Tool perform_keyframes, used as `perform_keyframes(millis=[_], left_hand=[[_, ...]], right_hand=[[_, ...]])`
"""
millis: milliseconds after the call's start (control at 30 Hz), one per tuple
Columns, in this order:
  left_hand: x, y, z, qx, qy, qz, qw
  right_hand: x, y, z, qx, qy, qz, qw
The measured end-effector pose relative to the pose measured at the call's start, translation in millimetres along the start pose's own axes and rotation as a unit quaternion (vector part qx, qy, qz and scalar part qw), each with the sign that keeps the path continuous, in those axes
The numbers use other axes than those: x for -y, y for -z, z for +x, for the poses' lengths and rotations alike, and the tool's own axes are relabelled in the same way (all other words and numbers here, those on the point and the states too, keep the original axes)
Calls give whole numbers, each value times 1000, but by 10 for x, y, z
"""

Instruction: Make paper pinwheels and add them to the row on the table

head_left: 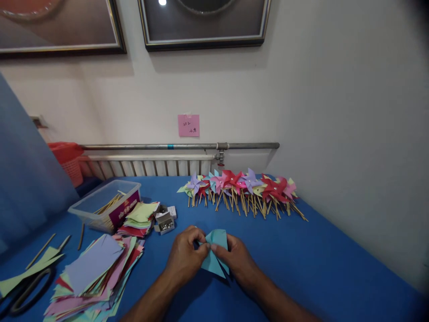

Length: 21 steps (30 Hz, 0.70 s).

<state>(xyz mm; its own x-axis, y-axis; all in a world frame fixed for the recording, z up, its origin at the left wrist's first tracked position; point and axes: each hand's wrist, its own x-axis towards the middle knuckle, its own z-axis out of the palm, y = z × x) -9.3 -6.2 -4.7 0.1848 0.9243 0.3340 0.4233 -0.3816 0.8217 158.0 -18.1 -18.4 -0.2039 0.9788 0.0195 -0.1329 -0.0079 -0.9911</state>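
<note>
A turquoise paper square (217, 239) with slits cut in from its corners is held above the blue table, one flap curled toward its middle. My left hand (188, 250) pinches it at the left, thumb and fingers closed near the centre. On the other side my right hand (236, 255) grips the paper, with its thumb pressed at the centre beside the left thumb. Whatever lies under the thumbs is hidden. Just left of my left hand, a small open box (165, 224) holds shiny metal pins or fasteners.
Finished paper pinwheels (234, 183) on sticks lie along the back. At left are a clear plastic box (103, 205) with sticks, stacked coloured paper (94, 264), smaller paper pieces (142, 212) and black-handled scissors (31, 286). A metal pipe (140, 146) runs along the wall.
</note>
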Motion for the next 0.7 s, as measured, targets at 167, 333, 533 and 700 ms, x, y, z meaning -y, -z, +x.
perform_keyframes(millis=[167, 333, 533, 700], left_hand=[[-65, 25, -12, -27, 28, -15, 999], [-107, 98, 21, -61, 119, -100, 986], [-6, 55, 107, -24, 163, -299, 940], [33, 23, 102, 55, 178, -344, 920]], right_hand=[[-52, 18, 34, -26, -19, 29, 999], [-9, 11, 9, -30, -33, 97, 994], [-39, 11, 7, -26, -49, 140, 989], [-64, 14, 22, -29, -57, 155, 986]])
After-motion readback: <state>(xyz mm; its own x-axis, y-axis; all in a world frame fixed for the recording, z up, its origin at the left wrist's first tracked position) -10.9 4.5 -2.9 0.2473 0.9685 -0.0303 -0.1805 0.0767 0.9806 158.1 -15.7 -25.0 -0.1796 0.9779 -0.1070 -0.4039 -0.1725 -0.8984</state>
